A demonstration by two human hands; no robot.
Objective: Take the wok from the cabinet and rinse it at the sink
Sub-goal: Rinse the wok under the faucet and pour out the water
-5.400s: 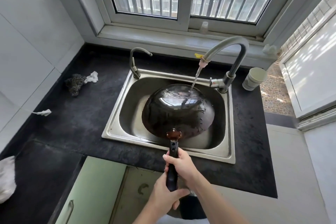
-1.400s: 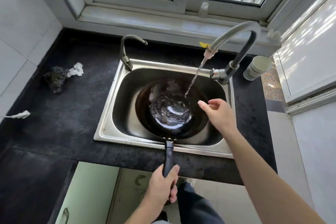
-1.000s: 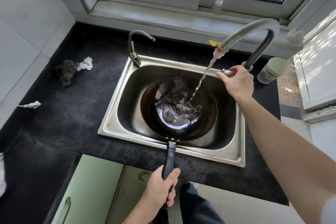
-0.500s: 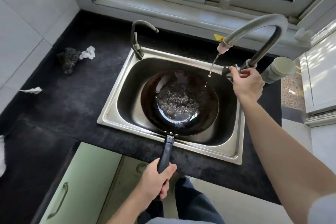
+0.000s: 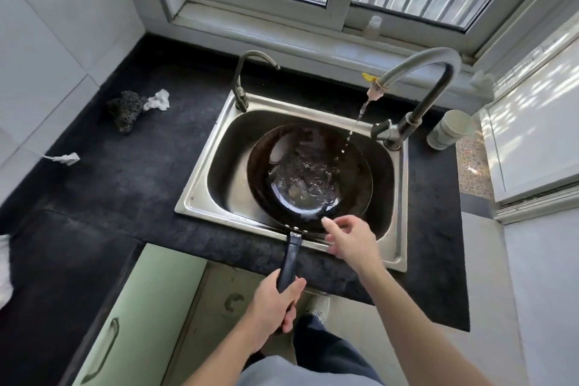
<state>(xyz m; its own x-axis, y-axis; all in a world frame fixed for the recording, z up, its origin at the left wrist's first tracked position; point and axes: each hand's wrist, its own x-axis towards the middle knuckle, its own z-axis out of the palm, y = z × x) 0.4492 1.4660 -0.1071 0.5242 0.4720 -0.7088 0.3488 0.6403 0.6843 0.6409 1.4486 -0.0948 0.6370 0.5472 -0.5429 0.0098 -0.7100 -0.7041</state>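
Head view: a black counter (image 5: 125, 185) holds a steel sink (image 5: 206, 194). The dark wok (image 5: 282, 141) lies upright in the basin with water pooled in it, its handle (image 5: 289, 257) reaching out over the near rim. The tall tap (image 5: 419, 63) drips a thin stream into the wok. The left hand (image 5: 272, 307) grips the handle's end. The right hand (image 5: 351, 238) hovers loose-fingered over the wok's near edge, holding nothing.

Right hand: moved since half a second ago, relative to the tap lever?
Yes. The right hand has left the tap lever and come back toward the person, now over the near rim of the wok, by the front edge of the sink.
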